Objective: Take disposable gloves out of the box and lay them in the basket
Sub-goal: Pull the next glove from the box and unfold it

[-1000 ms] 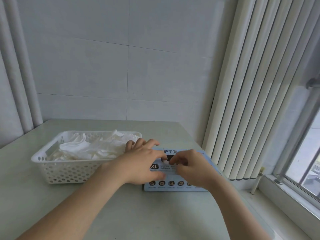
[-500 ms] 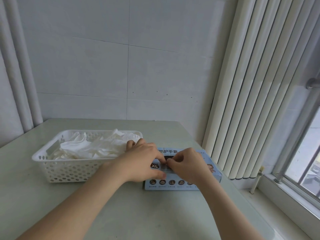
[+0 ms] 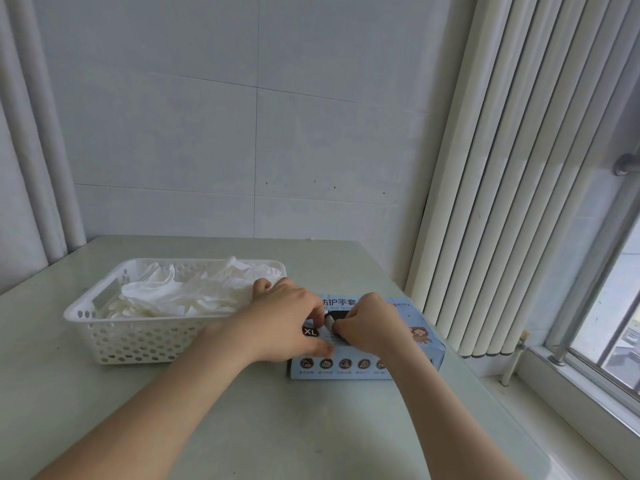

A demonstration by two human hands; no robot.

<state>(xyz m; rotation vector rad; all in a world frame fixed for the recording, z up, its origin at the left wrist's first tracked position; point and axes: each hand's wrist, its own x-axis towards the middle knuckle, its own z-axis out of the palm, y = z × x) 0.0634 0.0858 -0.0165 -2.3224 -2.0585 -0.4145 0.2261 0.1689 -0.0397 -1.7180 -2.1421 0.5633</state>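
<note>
A light-blue glove box (image 3: 427, 355) marked XL lies flat on the pale green tabletop (image 3: 294, 427), just right of a white perforated basket (image 3: 138, 341) piled with white gloves (image 3: 194, 292). The right hand (image 3: 374, 323) curls its fingers at the box's dark opening, pinching a white glove tip (image 3: 329, 320). The left hand (image 3: 284, 320) rests on the box top, fingers bent; I cannot tell whether it grips anything.
</note>
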